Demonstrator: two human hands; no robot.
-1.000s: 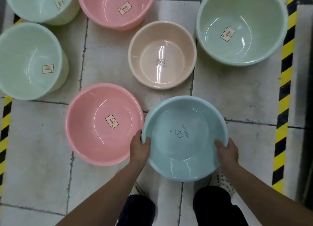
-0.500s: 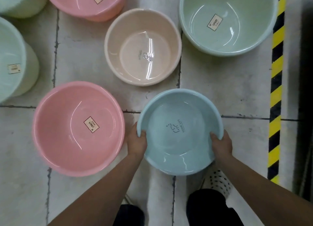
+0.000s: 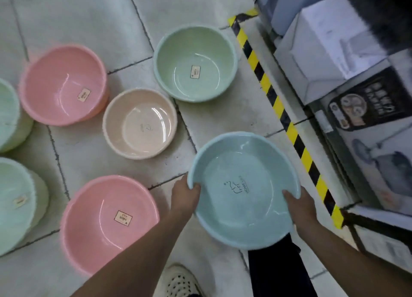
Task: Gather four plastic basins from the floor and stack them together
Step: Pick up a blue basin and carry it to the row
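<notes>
between 2 hands: blue basin (image 3: 243, 189); left hand (image 3: 185, 195), right hand (image 3: 298, 205) grip rim.

The nearest basin (image 3: 243, 189) is right of the other basins (image 3: 140, 124), left of the floor tape (image 3: 291, 130).

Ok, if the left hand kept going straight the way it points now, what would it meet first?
The blue basin itself: the left hand grips its rim, pointing across the bowl. Past the far rim lies bare floor tile, then the yellow-black striped tape, though depth is unclear.
</notes>
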